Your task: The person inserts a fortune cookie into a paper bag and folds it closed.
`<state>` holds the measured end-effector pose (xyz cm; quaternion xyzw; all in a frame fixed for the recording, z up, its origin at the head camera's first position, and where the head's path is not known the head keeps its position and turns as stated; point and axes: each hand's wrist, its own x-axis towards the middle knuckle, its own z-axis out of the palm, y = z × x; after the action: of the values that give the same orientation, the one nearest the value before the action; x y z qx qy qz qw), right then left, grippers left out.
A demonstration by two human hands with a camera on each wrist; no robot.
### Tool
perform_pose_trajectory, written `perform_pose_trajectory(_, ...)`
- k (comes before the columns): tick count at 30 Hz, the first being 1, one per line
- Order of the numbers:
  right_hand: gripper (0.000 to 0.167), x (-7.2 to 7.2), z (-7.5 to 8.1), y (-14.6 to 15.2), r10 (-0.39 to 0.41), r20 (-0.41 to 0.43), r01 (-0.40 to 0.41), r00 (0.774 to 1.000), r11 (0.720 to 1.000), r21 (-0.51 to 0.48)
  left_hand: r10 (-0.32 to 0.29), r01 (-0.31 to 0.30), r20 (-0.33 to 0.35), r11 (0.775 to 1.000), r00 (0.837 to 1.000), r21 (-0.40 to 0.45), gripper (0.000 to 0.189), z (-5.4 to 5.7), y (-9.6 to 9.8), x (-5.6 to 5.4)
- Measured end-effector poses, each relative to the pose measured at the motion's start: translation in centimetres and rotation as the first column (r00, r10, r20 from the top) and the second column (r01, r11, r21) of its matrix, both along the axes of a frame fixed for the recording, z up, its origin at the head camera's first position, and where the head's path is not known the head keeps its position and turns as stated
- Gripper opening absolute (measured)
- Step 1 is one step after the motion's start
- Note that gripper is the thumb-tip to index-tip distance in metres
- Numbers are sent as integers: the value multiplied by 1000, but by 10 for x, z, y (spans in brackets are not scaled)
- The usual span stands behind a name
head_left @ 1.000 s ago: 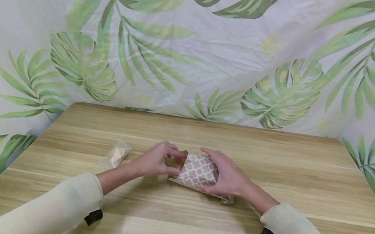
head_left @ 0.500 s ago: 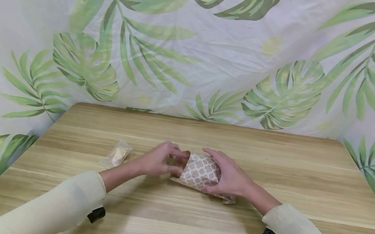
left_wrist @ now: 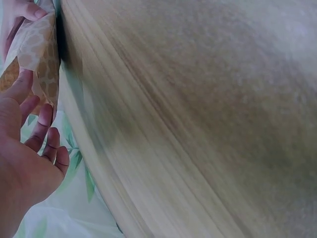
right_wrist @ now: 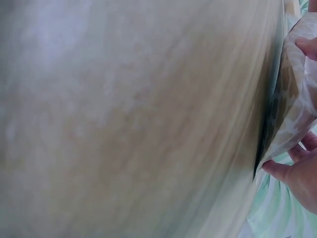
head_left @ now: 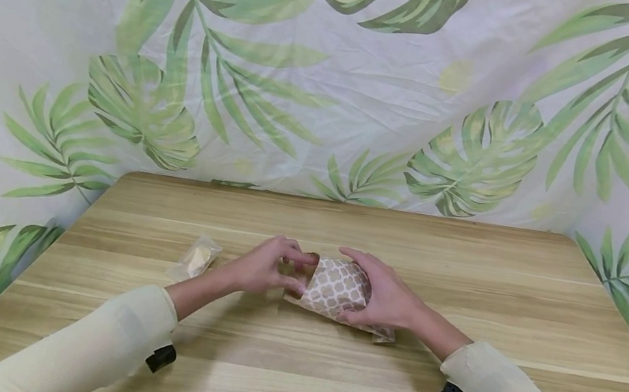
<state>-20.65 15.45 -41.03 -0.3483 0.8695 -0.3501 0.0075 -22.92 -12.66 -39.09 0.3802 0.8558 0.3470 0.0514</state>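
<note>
A tan bag with a white lattice pattern lies on the wooden table, its open end to the left. Something brown shows inside that mouth; I cannot tell what it is. My left hand has its thumb and forefinger at the opening, spread across it and gripping there. In the left wrist view its other fingers are loosely bent beside the edge. My right hand holds the bag's right part between thumb and fingers, palm close round it. A small clear packet with a pale piece in it lies left of my left wrist.
The wooden table runs back to a hanging cloth printed with green leaves. Black wrist cameras sit under both cream sleeves.
Little differs. Both hands and the bag appear slightly further right in the head view, as does the whole scene. The left fingers shift slightly at the bag's mouth.
</note>
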Motion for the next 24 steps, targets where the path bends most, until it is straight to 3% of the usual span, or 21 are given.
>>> perform_pose_trajectory(8,108,1,1,-1,6,13,-5,1000,1000,-28,10,-10,60,1000,998,8,52,2,-2,0)
perform_pose_trajectory(16,107,2,1,-2,15,8,-15,1000,1000,-16,2,-2,-31,1000,1000,-12,50,-6,1,2)
perform_pose_trajectory(24,106,2,2,-4,10,8,-10,1000,1000,25,21,-22,-47,1000,999,-18,47,-13,3,4)
